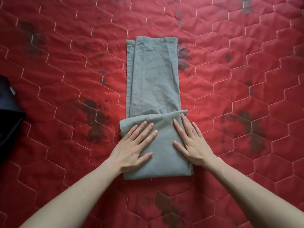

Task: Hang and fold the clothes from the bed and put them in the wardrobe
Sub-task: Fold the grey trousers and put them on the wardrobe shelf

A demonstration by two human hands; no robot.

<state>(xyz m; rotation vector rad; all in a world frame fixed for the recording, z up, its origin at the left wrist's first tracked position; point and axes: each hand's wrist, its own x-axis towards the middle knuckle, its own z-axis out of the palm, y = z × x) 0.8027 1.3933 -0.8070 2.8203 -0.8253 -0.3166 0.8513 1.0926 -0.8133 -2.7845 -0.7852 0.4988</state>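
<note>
I see grey-green trousers (153,83) lying lengthwise in the middle of the red quilted bedspread (65,66), legs stacked and the near end already turned up once. My left hand (133,146) and right hand (191,142) lie flat, fingers spread, pressing that fold. I judge more folds remain, then the wardrobe. A dark garment (8,109) waits at the left edge.

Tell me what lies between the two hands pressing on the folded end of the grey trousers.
In the head view, only a bare strip of the grey trousers, their folded-over near end, lies between the left hand and the right hand. Both rest flat on it.
</note>
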